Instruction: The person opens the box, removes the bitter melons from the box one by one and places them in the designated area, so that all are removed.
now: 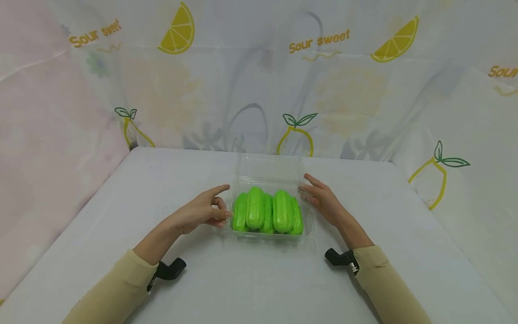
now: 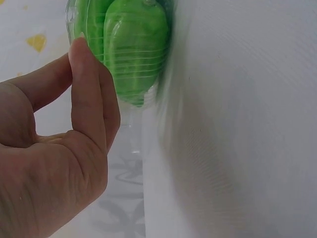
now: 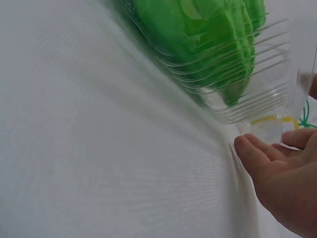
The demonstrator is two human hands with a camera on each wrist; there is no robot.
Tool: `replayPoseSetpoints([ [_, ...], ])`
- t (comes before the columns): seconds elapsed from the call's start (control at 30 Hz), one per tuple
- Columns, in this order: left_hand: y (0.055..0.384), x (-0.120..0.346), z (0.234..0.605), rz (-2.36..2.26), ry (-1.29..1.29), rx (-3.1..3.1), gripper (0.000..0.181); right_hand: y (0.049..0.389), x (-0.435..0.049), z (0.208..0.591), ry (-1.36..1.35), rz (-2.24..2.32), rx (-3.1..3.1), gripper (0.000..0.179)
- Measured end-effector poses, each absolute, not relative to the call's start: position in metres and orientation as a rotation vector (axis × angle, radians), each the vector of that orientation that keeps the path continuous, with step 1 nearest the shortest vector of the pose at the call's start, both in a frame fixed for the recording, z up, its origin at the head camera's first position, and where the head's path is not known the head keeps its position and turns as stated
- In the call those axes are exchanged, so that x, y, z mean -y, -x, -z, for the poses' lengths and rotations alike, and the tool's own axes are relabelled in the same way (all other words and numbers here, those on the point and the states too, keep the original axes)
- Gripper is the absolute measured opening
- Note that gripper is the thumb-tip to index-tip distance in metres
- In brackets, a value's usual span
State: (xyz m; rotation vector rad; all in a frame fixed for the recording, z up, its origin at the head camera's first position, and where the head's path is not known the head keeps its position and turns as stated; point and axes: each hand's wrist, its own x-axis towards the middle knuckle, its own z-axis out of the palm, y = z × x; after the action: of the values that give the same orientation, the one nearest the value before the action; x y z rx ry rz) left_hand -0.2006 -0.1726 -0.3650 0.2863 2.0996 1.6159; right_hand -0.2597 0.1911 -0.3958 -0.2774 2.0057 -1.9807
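Observation:
A clear plastic clamshell box (image 1: 267, 236) sits in the middle of the white table, its lid (image 1: 269, 166) folded back behind it. Several glossy, bright green, ridged gourd-shaped pieces (image 1: 283, 211) fill it side by side; close up, one (image 2: 136, 44) tapers to a blunt tip. My left hand (image 1: 200, 209) pinches the box's left rim, its index finger stretched out along that side. On the opposite side, my right hand (image 1: 323, 198) is held with fairly straight fingers (image 3: 252, 151) right at the box's ribbed wall (image 3: 247, 99), gripping nothing.
The white table (image 1: 259, 283) runs back to a fabric backdrop (image 1: 251, 81) printed with lemons and lettering, which also hangs at the sides. Black curved mounts (image 1: 171, 269) stick out from both beige sleeves (image 1: 388, 279) at the wrists.

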Motion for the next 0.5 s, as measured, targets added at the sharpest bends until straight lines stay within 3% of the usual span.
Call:
replayPoseSetpoints([
  [0.5, 0.2026, 0.1762, 0.3661, -1.604, -0.298, -2.096, 0.091, 0.257, -0.1851, 0.3957, 0.321, 2.047, -1.975, 0.068],
])
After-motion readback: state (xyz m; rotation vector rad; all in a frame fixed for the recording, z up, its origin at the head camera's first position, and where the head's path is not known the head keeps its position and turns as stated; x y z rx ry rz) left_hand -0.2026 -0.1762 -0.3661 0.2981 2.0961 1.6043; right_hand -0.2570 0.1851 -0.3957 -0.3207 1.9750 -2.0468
